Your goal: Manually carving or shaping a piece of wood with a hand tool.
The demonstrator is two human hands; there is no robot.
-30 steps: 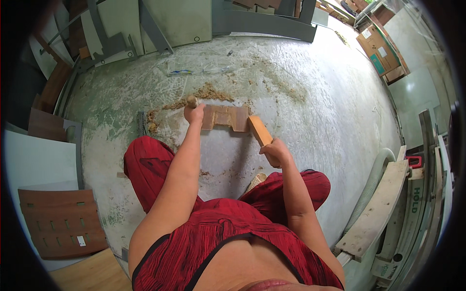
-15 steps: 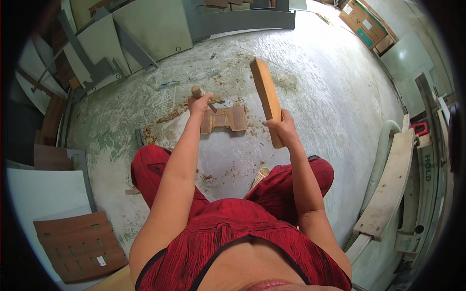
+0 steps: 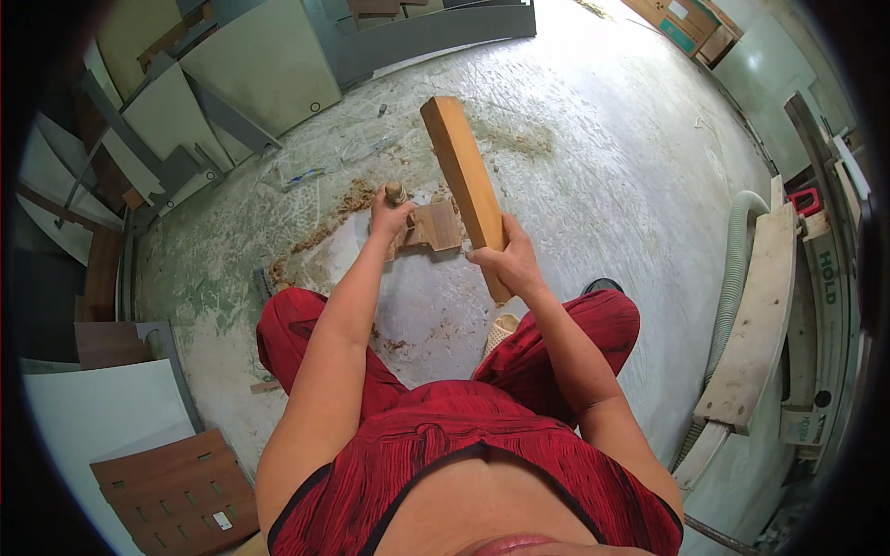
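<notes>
My left hand [image 3: 389,219] is closed round a chisel [image 3: 396,192]; its rounded handle end pokes out above my fist, and the blade is hidden. Under and beside that fist lies a brown wooden board [image 3: 437,225] with a notch cut in it, flat on the floor. To the right, my right hand [image 3: 513,262] grips the near end of a long, thick wooden block [image 3: 464,171]. The block is raised and slants away to the far left, with its far end beyond the chisel. A gap shows between block and chisel handle.
Wood shavings [image 3: 357,196] litter the concrete floor [image 3: 320,218] round the board. Panels [image 3: 264,69] lean at the far left. A slotted brown panel [image 3: 176,496] lies near left. Along the right stand a ribbed hose [image 3: 737,264] and a pale plank [image 3: 756,310].
My right hand has brought the wooden block leftward, nearer the chisel. My left hand has shifted slightly over the board, and the chisel blade seen before is now hidden. The whole view has shifted a little.
</notes>
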